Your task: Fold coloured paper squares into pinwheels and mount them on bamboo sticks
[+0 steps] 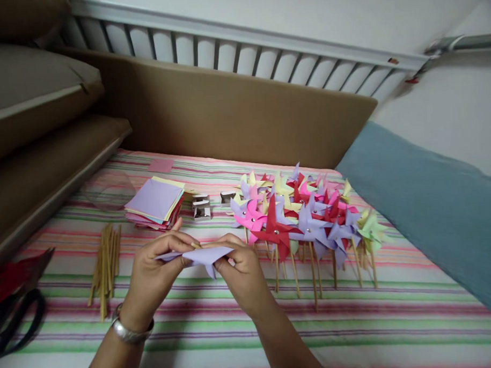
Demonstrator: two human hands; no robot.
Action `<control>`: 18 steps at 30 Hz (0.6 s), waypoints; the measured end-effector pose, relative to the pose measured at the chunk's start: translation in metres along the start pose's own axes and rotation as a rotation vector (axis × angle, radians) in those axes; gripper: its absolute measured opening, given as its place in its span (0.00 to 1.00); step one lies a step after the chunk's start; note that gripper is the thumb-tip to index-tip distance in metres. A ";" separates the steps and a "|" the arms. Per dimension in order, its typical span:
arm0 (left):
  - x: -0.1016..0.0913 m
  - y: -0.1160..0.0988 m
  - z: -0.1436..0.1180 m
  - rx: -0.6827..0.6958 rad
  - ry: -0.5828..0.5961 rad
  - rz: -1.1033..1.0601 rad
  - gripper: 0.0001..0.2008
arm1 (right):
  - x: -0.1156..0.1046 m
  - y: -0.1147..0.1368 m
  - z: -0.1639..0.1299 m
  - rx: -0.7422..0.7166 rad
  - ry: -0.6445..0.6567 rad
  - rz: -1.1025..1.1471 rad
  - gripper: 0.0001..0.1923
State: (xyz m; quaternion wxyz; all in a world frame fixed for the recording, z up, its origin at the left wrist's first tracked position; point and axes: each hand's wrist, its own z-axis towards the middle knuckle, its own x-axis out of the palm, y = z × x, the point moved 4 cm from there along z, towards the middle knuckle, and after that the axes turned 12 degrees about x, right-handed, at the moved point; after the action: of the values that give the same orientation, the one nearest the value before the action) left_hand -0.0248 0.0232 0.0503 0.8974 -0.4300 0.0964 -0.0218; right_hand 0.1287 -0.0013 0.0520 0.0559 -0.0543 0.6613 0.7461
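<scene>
A lavender paper pinwheel is held between my two hands, above the striped cloth. My left hand pinches its left side between thumb and fingers. On the right side, my right hand grips the paper with the thumb below and the fingers over the top. The tip of a wooden stick shows at the far edge of the paper between my hands; the rest of it is hidden. Behind my hands lies a stack of coloured paper squares, lavender on top.
Many finished pinwheels lie at the right. Wooden sticks and black-handled scissors are at the left. Small open boxes stand behind my hands. A brown board closes off the back; cushions pile up at the left.
</scene>
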 end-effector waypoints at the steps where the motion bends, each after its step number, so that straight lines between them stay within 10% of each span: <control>1: 0.000 0.001 0.000 -0.005 -0.002 0.003 0.06 | 0.000 0.000 0.000 -0.002 -0.002 0.004 0.13; 18: -0.006 0.020 -0.011 -0.207 -0.118 0.027 0.04 | 0.002 -0.003 0.000 0.047 -0.070 0.027 0.11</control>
State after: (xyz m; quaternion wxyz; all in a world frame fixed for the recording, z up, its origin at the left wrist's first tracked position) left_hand -0.0336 0.0284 0.0290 0.8525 -0.5196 0.0509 0.0259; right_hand 0.1268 -0.0008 0.0489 0.0702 -0.0181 0.6769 0.7325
